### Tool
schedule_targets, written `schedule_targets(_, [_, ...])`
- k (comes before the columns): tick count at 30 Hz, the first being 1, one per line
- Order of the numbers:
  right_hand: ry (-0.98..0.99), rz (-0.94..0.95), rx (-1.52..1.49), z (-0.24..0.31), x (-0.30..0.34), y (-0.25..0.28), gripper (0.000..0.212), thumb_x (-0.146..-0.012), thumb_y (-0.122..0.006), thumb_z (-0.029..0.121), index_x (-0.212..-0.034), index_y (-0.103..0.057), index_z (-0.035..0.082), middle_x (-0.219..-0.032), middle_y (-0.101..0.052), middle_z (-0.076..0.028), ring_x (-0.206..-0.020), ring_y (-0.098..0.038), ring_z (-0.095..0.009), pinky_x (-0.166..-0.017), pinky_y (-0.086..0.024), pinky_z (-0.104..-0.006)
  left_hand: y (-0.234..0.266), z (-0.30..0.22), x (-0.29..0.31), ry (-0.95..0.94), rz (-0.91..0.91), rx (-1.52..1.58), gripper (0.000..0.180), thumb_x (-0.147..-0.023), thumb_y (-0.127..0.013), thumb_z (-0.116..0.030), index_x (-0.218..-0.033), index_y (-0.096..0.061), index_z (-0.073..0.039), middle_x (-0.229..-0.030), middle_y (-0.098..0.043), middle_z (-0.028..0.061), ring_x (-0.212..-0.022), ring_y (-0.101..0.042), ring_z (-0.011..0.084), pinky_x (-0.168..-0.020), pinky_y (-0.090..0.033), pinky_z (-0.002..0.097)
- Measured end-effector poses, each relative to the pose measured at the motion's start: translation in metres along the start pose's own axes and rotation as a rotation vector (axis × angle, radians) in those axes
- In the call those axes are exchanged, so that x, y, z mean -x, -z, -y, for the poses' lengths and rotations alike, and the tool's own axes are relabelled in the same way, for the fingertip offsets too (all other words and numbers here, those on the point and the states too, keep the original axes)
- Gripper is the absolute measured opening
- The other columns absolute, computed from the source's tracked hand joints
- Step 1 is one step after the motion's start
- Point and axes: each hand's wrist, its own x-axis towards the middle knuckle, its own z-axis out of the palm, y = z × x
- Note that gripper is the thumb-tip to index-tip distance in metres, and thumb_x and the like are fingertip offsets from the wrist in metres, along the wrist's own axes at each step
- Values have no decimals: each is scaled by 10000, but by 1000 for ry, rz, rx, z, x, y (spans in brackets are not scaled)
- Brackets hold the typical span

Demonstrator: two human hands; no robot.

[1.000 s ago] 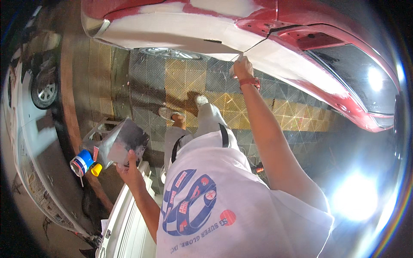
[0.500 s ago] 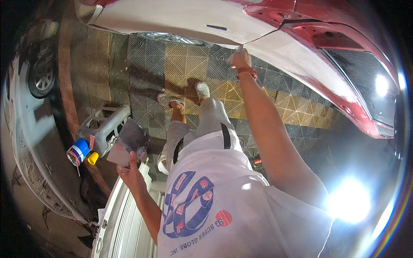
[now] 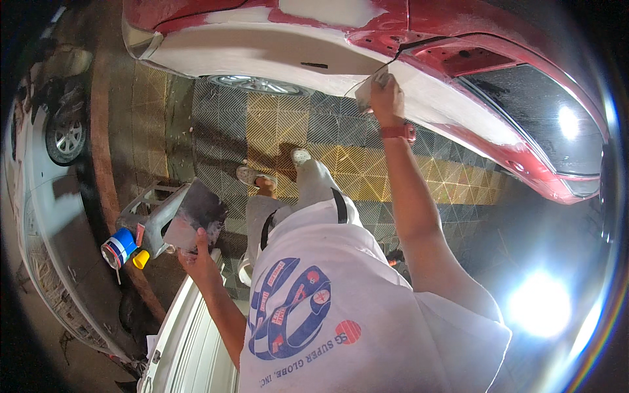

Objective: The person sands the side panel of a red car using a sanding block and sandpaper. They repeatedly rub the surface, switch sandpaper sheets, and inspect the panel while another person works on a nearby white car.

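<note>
My left hand (image 3: pixel 200 252) grips a flat mixing board (image 3: pixel 194 219) by its near edge, its face smeared with grey and pinkish paste. At the end of my outstretched arm, my right hand (image 3: pixel 388 98) is closed on a small pale flat piece (image 3: pixel 363 98), like a spreader, though the fingers cover part of it. That hand is up against the side of a red car (image 3: pixel 373 39), by the dark curved seam between two panels. A broad off-white coat (image 3: pixel 262 52) covers much of the car's lower side, with a dark slot in it.
A grey plastic step stool (image 3: pixel 147 209) stands at left, beside a blue-and-white can (image 3: pixel 119 247) and a yellow cup (image 3: pixel 141 259). A second car (image 3: pixel 65 190) is farther left. White ridged panels (image 3: pixel 190 327) lie near my left elbow. A bright lamp (image 3: pixel 540 304) glares at right.
My right hand has moved up and slightly right along the seam, more onto the car panel. The car sits lower in the picture. My left hand keeps the board in nearly the same place.
</note>
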Motion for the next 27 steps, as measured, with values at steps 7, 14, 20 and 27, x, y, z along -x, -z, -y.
schedule_targets(7, [-53, 240, -109, -3, -32, 50, 418, -862, -619, 260, -1133, -667, -56, -1081, -690, -350, -1030, -669, -515, -886, -535, -551, 1, 11, -3, 17, 34, 12, 587, -948, -779, -239, -1391, -514, 40, -1299, -619, 127, -1159, -584, 212, -1036, -425, 337])
schedule_targets(14, [146, 456, 38, -29, -36, 36, 427, -873, -597, 237, -1165, -686, -63, -1106, -711, -326, -987, -735, -427, -817, -622, -503, -9, 2, 2, -3, 45, -3, 570, -967, -751, -237, -1413, -526, 38, -1317, -612, 146, -1175, -576, 228, -1039, -418, 360])
schedule_targets(20, [-277, 540, -256, -19, -20, -3, 440, -877, -604, 235, -1135, -686, -111, -1068, -720, -326, -836, -756, -429, -717, -657, -463, -4, 11, 1, -29, 103, 28, 472, -975, -738, -194, -1356, -573, 32, -1223, -656, 91, -1079, -615, 158, -952, -471, 300])
schedule_targets(27, [100, 680, 266, -126, -5, -127, 425, -866, -672, 285, -1101, -709, -67, -1091, -732, -289, -915, -747, -423, -822, -615, -492, -5, 12, -3, 5, 204, 105, 427, -967, -761, -220, -1313, -621, -13, -1200, -679, 57, -1074, -624, 150, -965, -472, 323])
